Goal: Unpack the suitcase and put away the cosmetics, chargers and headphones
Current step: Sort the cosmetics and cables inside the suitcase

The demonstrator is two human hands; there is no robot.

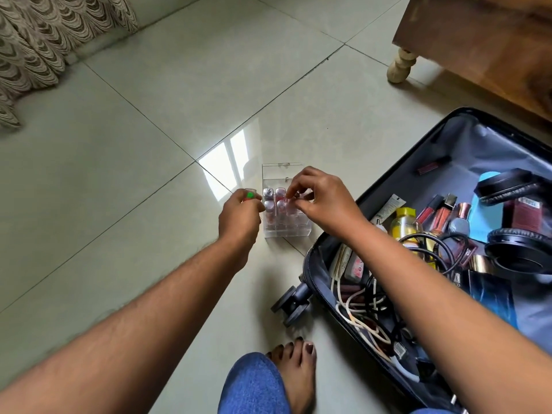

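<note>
A clear acrylic organiser (286,231) stands on the floor tiles with several lipsticks (270,204) upright in its slots. My left hand (239,216) grips a small tube with a green end (249,195) just left of the organiser. My right hand (322,201) hovers over the organiser's right side and pinches a lipstick (294,200) at a slot. To the right lies the open black suitcase (388,180), holding black headphones (519,252), charger cables (358,309), lip glosses (439,216) and a yellow bottle (403,225).
A wooden furniture piece with a turned leg (400,65) stands at the top right. A patterned curtain (38,46) hangs at the top left. My bare foot (298,372) and denim-clad knee (254,383) rest near the suitcase wheel (291,303).
</note>
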